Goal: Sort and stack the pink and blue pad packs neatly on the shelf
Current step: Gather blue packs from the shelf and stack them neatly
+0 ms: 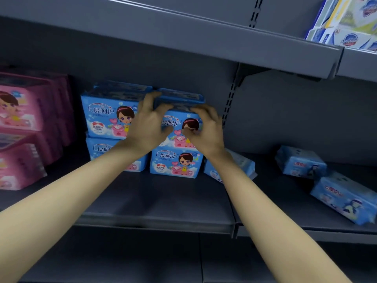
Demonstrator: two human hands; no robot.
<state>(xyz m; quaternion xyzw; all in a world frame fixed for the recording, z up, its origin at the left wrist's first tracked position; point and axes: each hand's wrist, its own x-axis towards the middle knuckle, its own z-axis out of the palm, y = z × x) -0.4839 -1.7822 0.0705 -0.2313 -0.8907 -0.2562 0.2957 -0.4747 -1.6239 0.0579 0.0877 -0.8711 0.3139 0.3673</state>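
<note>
Holds the top blue pack (177, 122) between both hands, set on the lower blue pack (175, 163) of the right-hand stack, printed face outward and about square with the one beneath. Curls the left hand (148, 123) round the pack's upper left corner, fingers hooked over the top edge, thumb lying across the front. Curls the right hand (206, 129) round the upper right corner in the same way, fingers on the top, thumb pressed to the printed face.

Stands just beside a second stack of two blue packs (108, 117) to the left, also face outward; cannot tell whether the two stacks touch, since the left hand and forearm cover the seam.

Further left, past a dark gap: pink packs (24, 123) piled in two tiers, faces outward, running back in rows toward the rear wall.

Just right of the right-hand stack: a loose blue pack (236, 162) lying tilted, partly hidden behind the right forearm. Well apart on the far right: a second loose pack (299, 162) lying askew near the back, and a third loose pack (344, 199) slanted nearer the front edge, both on the adjoining section.

Under it all, the grey metal shelf (155, 201). Above, an upper shelf (183, 37) of the same grey, carrying white-and-blue boxes (346, 23) at the top right corner.
</note>
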